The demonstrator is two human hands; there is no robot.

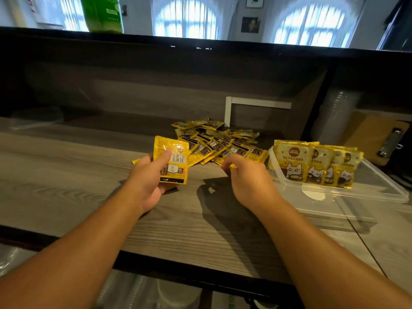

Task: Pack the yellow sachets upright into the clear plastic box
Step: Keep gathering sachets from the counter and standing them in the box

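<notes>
Broadly, a grey wood-grain counter [66,175] is seen running across the view, and everything else is placed here relative to the clear plastic box [379,188]. That box is set on the counter's right part, with its lid [334,212] apparently lying flat under it, though this cannot be told for certain. Inside the box, against its far left wall, a row of yellow sachets [316,166] is stood upright, cat faces turned toward the camera; about four are counted, packed one against the next. To the left of the box, just beside its left wall, a loose pile of sachets [218,141] is spread flat on the counter, mostly backs up. Beyond that pile, farther from the box, a white bracket [229,110] is seen against the back panel. Well to the left of the box, the left hand [147,181] is raised off the counter and is clasped round a single sachet [172,161], thumb pressed on its barcode side. Between that hand and the box, the right hand [247,177] is curled at the near edge of the pile, a yellow sachet corner [233,167] pinched in its fingertips.
</notes>
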